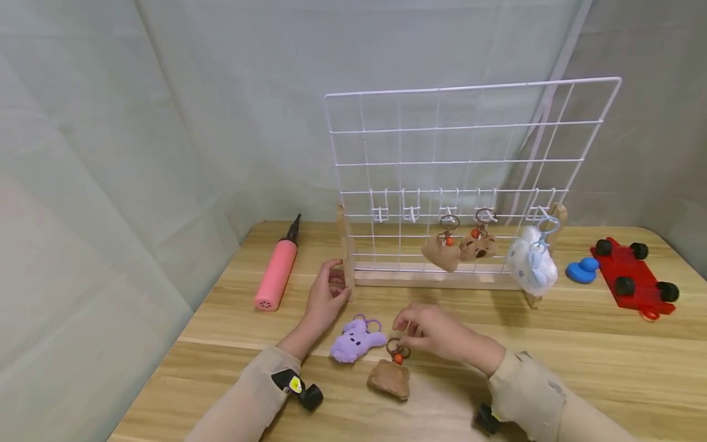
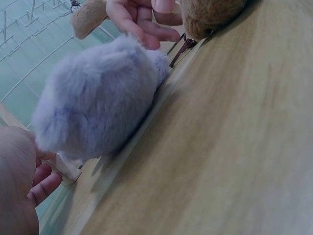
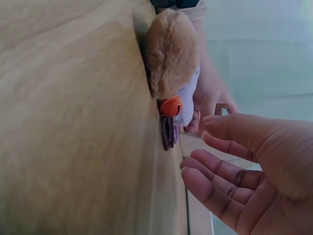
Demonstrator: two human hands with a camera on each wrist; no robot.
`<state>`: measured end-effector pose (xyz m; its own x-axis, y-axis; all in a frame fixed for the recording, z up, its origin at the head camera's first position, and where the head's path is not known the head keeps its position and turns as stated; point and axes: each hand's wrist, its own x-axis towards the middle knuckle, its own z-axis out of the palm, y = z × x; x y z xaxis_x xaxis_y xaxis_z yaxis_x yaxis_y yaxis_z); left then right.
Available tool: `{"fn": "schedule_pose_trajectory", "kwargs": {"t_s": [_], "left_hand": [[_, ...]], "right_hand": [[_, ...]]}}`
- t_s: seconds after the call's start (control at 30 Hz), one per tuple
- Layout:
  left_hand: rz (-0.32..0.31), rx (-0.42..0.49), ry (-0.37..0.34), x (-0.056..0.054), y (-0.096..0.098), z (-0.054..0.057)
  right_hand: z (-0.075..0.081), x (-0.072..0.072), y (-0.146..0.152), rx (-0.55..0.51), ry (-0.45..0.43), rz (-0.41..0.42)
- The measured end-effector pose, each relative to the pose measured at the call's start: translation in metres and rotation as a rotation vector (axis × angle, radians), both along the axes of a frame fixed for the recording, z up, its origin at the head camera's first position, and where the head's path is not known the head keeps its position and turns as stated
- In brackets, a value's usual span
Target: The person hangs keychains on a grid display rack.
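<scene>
My left hand rests against the left wooden foot of a white wire grid rack, its fingers loosely bent. Between the hands lies a purple plush keychain, large in the left wrist view. Just right of it, a brown plush keychain with an orange bell and a dark ring lies on the table. Over that ring hovers my right hand, fingers loosely bent and holding nothing. Two brown plush keychains and a white-and-blue plush keychain hang from the rack's hooks.
A pink hand pump lies left of the rack. On the right sit a blue rubber duck and a red toy car with black wheels. Bare hooks line the rack's left side, and pale curtains surround the wooden table.
</scene>
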<state>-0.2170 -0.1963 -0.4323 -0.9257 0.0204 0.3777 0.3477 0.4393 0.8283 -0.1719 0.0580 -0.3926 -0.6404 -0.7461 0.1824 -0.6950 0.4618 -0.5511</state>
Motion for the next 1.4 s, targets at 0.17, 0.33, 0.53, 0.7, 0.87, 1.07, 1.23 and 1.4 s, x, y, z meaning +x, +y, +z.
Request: {"fn": "schedule_pose_trajectory", "kwargs": {"t_s": [0.17, 0.33, 0.53, 0.7, 0.87, 1.07, 1.23, 1.4], "left_hand": [[-0.006, 0.004, 0.007, 0.000, 0.000, 0.000], [-0.011, 0.001, 0.017, 0.000, 0.000, 0.000], [-0.008, -0.004, 0.010, 0.001, 0.000, 0.000], [-0.008, 0.003, 0.007, 0.001, -0.001, 0.000], [-0.012, 0.011, 0.012, 0.000, -0.002, -0.001], [-0.012, -0.002, 0.010, 0.000, -0.001, 0.000], [-0.014, -0.003, 0.020, -0.001, -0.001, -0.001], [-0.014, 0.004, 0.016, -0.001, -0.001, -0.001]], "right_hand": [[-0.005, -0.002, -0.002, 0.030, 0.006, 0.006], [-0.007, -0.003, -0.005, 0.054, 0.005, -0.008], [-0.008, -0.003, -0.008, 0.070, 0.013, -0.012], [-0.010, -0.002, -0.009, 0.100, 0.028, -0.014], [-0.010, -0.002, -0.011, 0.119, 0.044, -0.015], [-0.011, -0.002, -0.010, 0.112, 0.039, -0.009], [-0.012, -0.001, -0.011, 0.098, 0.013, -0.014], [-0.011, 0.000, -0.012, 0.075, 0.003, -0.012]]}}
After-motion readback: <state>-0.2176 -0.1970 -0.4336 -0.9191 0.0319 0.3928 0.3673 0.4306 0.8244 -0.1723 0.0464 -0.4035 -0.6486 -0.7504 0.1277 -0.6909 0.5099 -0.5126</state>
